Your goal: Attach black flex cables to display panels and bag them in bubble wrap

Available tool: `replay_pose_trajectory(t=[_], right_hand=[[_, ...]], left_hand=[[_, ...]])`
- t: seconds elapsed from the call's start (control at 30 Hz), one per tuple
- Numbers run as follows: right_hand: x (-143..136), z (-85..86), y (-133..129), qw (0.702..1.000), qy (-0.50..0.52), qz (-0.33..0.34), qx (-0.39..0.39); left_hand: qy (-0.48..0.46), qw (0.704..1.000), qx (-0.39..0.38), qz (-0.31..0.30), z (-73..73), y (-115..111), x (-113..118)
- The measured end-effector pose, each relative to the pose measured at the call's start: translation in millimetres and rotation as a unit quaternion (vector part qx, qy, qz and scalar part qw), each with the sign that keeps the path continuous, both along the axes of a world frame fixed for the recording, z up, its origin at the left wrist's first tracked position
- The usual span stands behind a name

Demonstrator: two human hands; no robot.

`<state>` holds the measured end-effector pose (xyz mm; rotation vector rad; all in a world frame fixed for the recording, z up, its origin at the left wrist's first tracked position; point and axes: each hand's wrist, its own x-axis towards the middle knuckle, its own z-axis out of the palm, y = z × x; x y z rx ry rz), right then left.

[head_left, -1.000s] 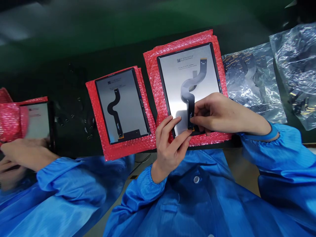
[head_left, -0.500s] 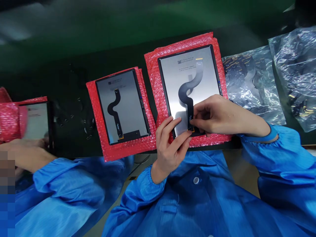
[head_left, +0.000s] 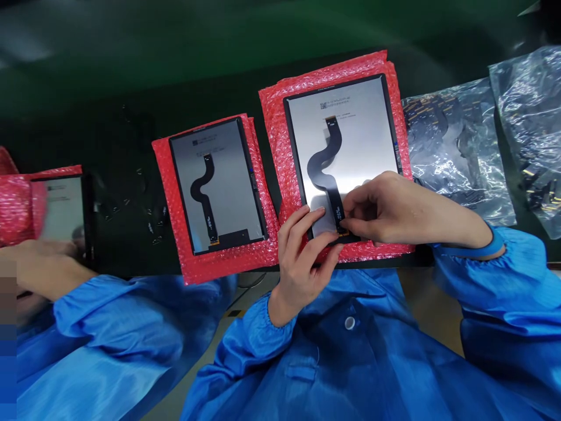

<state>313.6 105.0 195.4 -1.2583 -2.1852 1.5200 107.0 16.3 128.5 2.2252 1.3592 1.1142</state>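
A screen panel [head_left: 368,140] lies back side up on red bubble wrap [head_left: 276,128] in front of me. On it runs a black S-shaped flex cable [head_left: 318,164], its lower end near the panel's bottom edge. My right hand [head_left: 377,210] pinches the cable's lower part from the right between thumb and fingers. With fingers apart, my left hand [head_left: 302,263] rests on the panel's lower left edge, its index fingertip beside the cable's lower end. That end is partly hidden by my fingertips.
Left of me, a second panel [head_left: 232,175] with a similar cable lies on red wrap. Clear bags [head_left: 464,152] of cables are at the right. Loose small cables [head_left: 153,219] lie on the dark table. A co-worker's hand [head_left: 52,263] is at a panel far left.
The cable's upper end has come down and left, and now lies darker and flatter over the panel. My hands have barely moved. The view has shifted slightly.
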Motion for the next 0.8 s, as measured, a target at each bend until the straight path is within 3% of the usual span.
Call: replay_pose_trajectory(t=[0.8], right_hand=[[0.4, 6.3, -2.9, 0.999, -0.045, 0.007, -0.024]], left_hand=[[0.012, 0.998, 0.056, -0.011, -6.5, 3.1, -0.6]])
